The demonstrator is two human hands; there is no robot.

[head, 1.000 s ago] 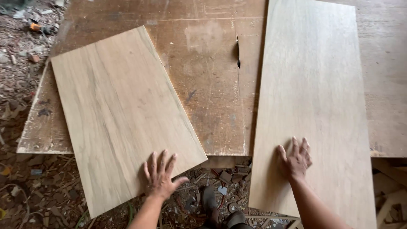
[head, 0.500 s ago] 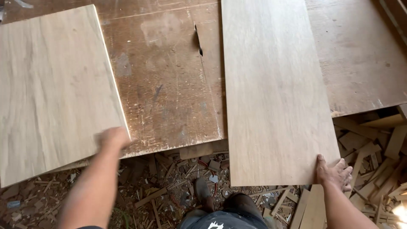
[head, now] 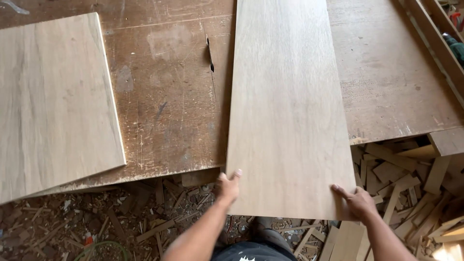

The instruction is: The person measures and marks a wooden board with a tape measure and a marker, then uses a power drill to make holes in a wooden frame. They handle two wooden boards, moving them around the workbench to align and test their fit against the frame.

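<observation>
Our left hand (head: 227, 186) and right hand (head: 357, 200) each clasp a near corner of the long pale plywood panel (head: 287, 106) — smooth, fine-grained, rectangular, overhanging the scratched dark-brown table (head: 164, 101); a second pale board (head: 53, 96) lies left, well apart — splintered offcuts (head: 406, 183) litter the floor below

Woodworking shop. The bench (head: 164, 111) was a scarred, stained plywood top with a saw blade (head: 210, 54) poking through a slot. Two pale cut wood panels (head: 290, 106) lay on it. Offcuts (head: 411, 183) and sawdust with chips (head: 96, 217) littered the floor below.
</observation>
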